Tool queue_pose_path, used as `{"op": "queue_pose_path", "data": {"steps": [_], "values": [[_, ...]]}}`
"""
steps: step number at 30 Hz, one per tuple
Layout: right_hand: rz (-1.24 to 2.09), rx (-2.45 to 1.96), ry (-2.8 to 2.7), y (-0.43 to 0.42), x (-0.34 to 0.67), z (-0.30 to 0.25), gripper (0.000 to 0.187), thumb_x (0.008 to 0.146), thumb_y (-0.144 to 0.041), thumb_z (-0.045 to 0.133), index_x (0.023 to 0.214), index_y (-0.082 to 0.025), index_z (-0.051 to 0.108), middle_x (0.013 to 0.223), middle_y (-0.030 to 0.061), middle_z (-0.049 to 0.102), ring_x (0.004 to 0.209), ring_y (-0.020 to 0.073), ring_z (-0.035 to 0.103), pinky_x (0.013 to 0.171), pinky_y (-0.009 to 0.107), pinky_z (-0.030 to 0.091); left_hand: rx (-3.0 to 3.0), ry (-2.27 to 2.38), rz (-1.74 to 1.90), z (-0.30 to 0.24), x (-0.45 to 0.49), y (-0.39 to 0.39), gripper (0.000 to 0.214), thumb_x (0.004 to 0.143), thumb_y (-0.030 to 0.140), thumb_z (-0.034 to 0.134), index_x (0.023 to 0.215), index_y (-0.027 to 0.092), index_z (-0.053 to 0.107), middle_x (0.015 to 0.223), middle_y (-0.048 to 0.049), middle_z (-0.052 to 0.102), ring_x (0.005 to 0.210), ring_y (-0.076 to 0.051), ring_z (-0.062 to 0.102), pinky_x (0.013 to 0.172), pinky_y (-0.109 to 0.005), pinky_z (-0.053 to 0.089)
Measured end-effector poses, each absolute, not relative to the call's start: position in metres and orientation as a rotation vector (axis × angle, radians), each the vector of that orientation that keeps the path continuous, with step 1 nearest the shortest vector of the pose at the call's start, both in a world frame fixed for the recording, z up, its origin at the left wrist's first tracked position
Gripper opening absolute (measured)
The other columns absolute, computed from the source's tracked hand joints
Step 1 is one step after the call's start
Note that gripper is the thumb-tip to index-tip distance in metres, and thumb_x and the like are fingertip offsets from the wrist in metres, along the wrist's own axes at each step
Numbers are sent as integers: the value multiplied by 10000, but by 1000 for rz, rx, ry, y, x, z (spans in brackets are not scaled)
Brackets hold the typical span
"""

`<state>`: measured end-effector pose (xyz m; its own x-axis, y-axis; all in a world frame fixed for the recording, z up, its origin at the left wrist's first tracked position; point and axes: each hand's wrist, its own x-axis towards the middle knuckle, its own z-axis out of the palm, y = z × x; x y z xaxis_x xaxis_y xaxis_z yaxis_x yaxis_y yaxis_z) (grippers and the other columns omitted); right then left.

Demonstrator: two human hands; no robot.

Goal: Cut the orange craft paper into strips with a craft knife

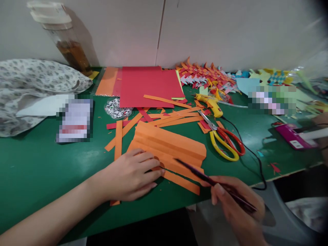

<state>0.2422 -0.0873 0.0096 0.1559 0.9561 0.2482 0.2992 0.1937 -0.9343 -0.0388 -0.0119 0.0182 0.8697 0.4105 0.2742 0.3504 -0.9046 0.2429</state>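
Note:
A folded orange paper [169, 147] lies on the green table [46, 164] near its front edge. My left hand [130, 176] rests flat on the paper's near left corner, fingers stretched out and pressing it down. My right hand [237, 205] is closed round a thin dark pencil [205, 176], whose tip points up and left and hovers over the orange paper close to my left fingertips.
Loose orange and red strips [164, 118] lie behind the paper, with a red sheet [148, 85] further back. Yellow and red scissors [222, 140], a yellow glue gun [211, 104] with black cord, googly eyes [116, 108], woven paper fish [205, 75] and a cloth [30, 85] surround them.

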Motion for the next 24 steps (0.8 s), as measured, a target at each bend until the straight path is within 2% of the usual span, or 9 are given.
{"op": "queue_pose_path", "data": {"steps": [4, 6, 9, 12, 14, 17, 20, 22, 24], "values": [[753, -1230, -1263, -91, 223, 5, 223, 955, -287, 512, 1084, -239, 687, 841, 76, 772, 453, 143, 612, 446, 285, 511, 2914, 600, 646, 18, -36, -12, 232, 962, 223, 468, 1115, 145, 625, 1040, -52, 704, 950, -199, 639, 852, -338, 492], [695, -1234, -1303, -91, 219, 5, 247, 969, -297, 483, 1101, -237, 683, 898, 79, 773, 521, 162, 658, 578, 343, 555, 2951, 627, 721, 16, -34, -12, 205, 967, 198, 476, 1078, 138, 637, 968, -42, 717, 901, -189, 655, 806, -321, 514], [632, -1219, -1341, -88, 218, 5, 259, 972, -328, 479, 1100, -230, 682, 981, 90, 764, 657, 212, 718, 764, 432, 544, 2996, 628, 746, 13, -34, -12, 210, 971, 148, 452, 1056, 126, 643, 924, -50, 721, 861, -197, 668, 731, -310, 533], [643, -1199, -1243, -80, 215, 10, 373, 969, -462, 434, 1056, -199, 683, 893, 102, 769, 625, 244, 720, 684, 450, 547, 2846, 714, 904, 8, -35, -11, 207, 961, 138, 461, 1038, 131, 653, 896, -54, 723, 797, -187, 674, 676, -289, 534], [562, -1179, -1111, -73, 212, 15, 451, 960, -525, 398, 912, -180, 685, 752, 83, 753, 576, 246, 708, 601, 428, 546, 2585, 869, 1006, 6, -36, -8, 167, 943, 170, 515, 1000, 160, 671, 875, -38, 727, 769, -162, 678, 663, -253, 527], [359, -1068, -975, -61, 207, 21, 348, 920, -478, 521, 730, -198, 603, 634, 15, 689, 624, 236, 718, 631, 405, 562, 2043, 1107, 1000, 7, -36, 0, 132, 908, 243, 575, 906, 182, 691, 842, -24, 730, 710, -128, 674, 612, -200, 513], [355, -1080, -1052, -52, 202, 25, 198, 818, -280, 701, 759, -211, 525, 731, 10, 722, 718, 224, 734, 705, 378, 573, 1588, 1253, 1026, 10, -36, 8, 193, 852, 351, 632, 807, 168, 670, 762, -21, 697, 622, -113, 626, 541, -192, 473], [404, -1146, -1188, -46, 199, 29, 280, 765, -196, 743, 752, -224, 465, 808, 37, 746, 757, 229, 739, 728, 362, 571, 1447, 1254, 1043, 10, -36, 12, 226, 826, 386, 647, 786, 163, 652, 723, -13, 666, 601, -105, 591, 531, -194, 447], [436, -1226, -1354, -41, 194, 37, 342, 755, -190, 749, 718, -237, 413, 838, 50, 751, 805, 242, 741, 732, 342, 565, 1390, 1221, 1039, 10, -36, 14, 232, 814, 392, 651, 783, 163, 639, 704, -4, 647, 586, -95, 564, 528, -193, 427]]}}
